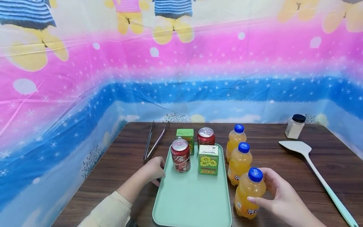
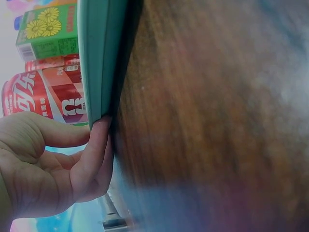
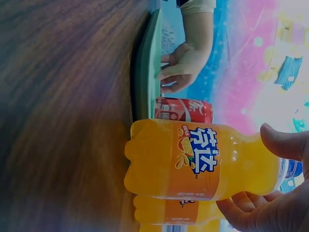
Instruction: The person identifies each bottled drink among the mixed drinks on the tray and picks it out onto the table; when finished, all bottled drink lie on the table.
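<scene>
A light green tray [image 1: 193,201] lies on the table. My left hand [image 1: 154,170] pinches its left rim, thumb on top and fingertips at the underside, as the left wrist view shows [image 2: 63,159]. On the tray's far half stand two red cola cans, the nearer can [image 1: 181,157] at left, and two green drink cartons, the nearer carton [image 1: 208,160] at right. Three orange soda bottles with blue caps line the tray's right side. My right hand [image 1: 279,195] holds the nearest bottle [image 1: 248,197] round its upper part; this bottle [image 3: 193,159] stands upright on the table.
Metal tongs [image 1: 154,143] lie beyond my left hand. At the right lie a spatula [image 1: 314,168] with a pale blade and green handle end, and a black-lidded jar [image 1: 295,127] behind it. A patterned cloth [image 1: 181,69] hangs round the table [image 1: 283,157].
</scene>
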Demonstrator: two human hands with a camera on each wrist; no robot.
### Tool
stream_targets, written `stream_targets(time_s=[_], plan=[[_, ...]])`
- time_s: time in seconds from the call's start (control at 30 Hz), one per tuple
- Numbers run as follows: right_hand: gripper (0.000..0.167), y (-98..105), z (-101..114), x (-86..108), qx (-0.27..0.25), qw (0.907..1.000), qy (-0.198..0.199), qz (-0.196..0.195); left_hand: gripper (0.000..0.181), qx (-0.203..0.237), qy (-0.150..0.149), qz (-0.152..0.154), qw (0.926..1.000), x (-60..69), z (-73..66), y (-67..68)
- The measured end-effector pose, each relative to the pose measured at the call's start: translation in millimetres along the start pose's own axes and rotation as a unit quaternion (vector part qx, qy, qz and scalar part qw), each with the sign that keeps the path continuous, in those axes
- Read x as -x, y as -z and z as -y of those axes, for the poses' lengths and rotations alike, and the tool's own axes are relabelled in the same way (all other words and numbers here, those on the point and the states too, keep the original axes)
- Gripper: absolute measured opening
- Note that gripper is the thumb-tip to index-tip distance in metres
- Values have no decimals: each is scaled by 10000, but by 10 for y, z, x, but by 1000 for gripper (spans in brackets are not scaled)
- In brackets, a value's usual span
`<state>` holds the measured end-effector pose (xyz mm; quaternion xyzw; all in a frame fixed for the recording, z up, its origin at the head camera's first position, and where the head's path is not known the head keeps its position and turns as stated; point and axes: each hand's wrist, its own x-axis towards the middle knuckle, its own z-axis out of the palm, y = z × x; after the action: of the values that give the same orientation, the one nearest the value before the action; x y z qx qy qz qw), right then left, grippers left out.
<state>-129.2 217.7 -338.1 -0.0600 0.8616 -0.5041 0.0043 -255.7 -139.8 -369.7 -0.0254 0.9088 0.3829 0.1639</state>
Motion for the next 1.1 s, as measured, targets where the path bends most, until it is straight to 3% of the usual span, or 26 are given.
stream_targets(time_s=[0.87, 1.1], plan=[[69, 54, 14, -27, 83, 9988, 333, 361, 33, -11, 51, -28, 10000, -33, -40, -11], [69, 104, -2, -40, 260, 9960, 675, 529, 32, 36, -6, 27, 10000, -32, -38, -11]])
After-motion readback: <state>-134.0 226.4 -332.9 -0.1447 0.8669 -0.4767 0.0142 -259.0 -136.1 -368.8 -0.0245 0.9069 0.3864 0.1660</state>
